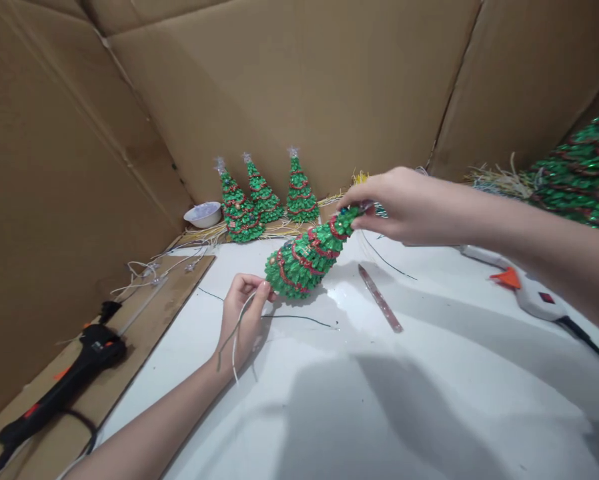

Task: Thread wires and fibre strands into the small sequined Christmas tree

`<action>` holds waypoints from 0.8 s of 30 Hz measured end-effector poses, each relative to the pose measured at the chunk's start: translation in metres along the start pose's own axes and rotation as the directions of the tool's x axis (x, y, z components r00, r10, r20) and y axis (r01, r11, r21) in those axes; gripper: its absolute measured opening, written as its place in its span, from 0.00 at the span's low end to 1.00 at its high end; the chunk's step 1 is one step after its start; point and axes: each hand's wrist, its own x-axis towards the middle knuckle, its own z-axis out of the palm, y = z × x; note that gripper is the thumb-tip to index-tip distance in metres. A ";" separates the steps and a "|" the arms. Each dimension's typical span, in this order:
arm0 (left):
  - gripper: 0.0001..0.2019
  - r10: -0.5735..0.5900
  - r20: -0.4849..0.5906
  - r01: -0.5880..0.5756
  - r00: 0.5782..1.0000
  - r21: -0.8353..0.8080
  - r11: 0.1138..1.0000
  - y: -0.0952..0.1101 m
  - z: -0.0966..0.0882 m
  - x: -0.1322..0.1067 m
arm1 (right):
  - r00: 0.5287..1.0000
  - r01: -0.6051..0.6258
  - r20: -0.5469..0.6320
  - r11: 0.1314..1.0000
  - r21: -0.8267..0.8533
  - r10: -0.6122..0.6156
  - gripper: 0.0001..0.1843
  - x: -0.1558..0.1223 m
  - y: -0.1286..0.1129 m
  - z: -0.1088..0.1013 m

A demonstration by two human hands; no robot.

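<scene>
**A:** Curious about the decorated tree (304, 263). Where exactly, compared with each grip?

**B:** Right between the two. Pinched near the tip by the right grip (397, 203), pretty narrow between thumb and fingers. Held at the bottom edge by the left grip (244, 313), also closed down small. Up above the white surface (204, 400), judging by the shadow underneath, and tilted way over: tip toward the upper right, base toward the lower left.

**A:** And those loose strands by the left wrist?

**B:** A white wire (234, 353) and a green wire (222, 350), trailing out of the left grip and down over the wrist. Can't tell where attached, if at all.

**A:** Nice. Looks like what up close?

**B:** Cone-shaped, bushy, kinda shiny green, with stacked layers of small leafy pieces. Wrapped round and round with red garland, plus little beads dotted about, some pale. Mostly hidden at the very tip, behind the fingers.

**A:** Anything similar nearby?

**B:** Yep, three standing trees (265, 202) farther back, in the same green and red, with pale stars on top. Also a reddish stick (380, 300), lying flat just to the right of the held one.
</scene>
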 end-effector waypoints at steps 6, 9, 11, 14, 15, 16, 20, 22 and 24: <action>0.11 -0.066 0.323 0.113 0.944 -0.128 0.985 -0.014 0.006 0.003 | 0.988 0.115 0.114 0.988 -0.099 -0.104 0.13 0.030 0.003 -0.017; 0.11 -0.032 0.452 0.092 0.891 -0.110 0.990 -0.021 0.005 0.004 | 0.992 0.100 0.080 0.991 -0.092 -0.092 0.18 0.044 0.011 -0.013; 0.09 0.010 0.499 0.029 0.867 -0.071 0.997 -0.022 0.004 0.005 | 0.996 0.063 0.067 0.993 -0.102 -0.056 0.21 0.053 0.012 -0.012; 0.06 0.060 0.526 -0.107 0.849 0.059 0.992 -0.021 0.000 0.006 | 0.990 0.053 0.138 0.988 -0.146 -0.033 0.18 0.062 0.004 -0.015; 0.05 0.080 0.529 -0.165 0.845 0.115 0.980 -0.020 -0.001 0.006 | 0.984 0.061 0.173 0.984 -0.168 -0.031 0.17 0.064 -0.001 -0.017; 0.05 0.105 0.532 -0.226 0.840 0.168 0.959 -0.019 -0.002 0.005 | 0.978 0.072 0.208 0.978 -0.196 -0.030 0.15 0.066 -0.006 -0.019; 0.07 0.212 0.575 -0.440 0.790 0.291 0.850 -0.017 -0.003 0.002 | 0.955 0.113 0.297 0.942 -0.315 -0.015 0.13 0.073 -0.018 -0.022; 0.08 0.267 0.621 -0.532 0.737 0.288 0.796 -0.016 -0.002 0.001 | 0.969 0.087 0.246 0.953 -0.290 -0.014 0.14 0.075 -0.018 -0.021; 0.09 0.321 0.675 -0.623 0.664 0.263 0.737 -0.014 0.000 -0.001 | 0.998 -0.014 0.054 0.986 -0.164 0.023 0.18 0.075 -0.017 -0.018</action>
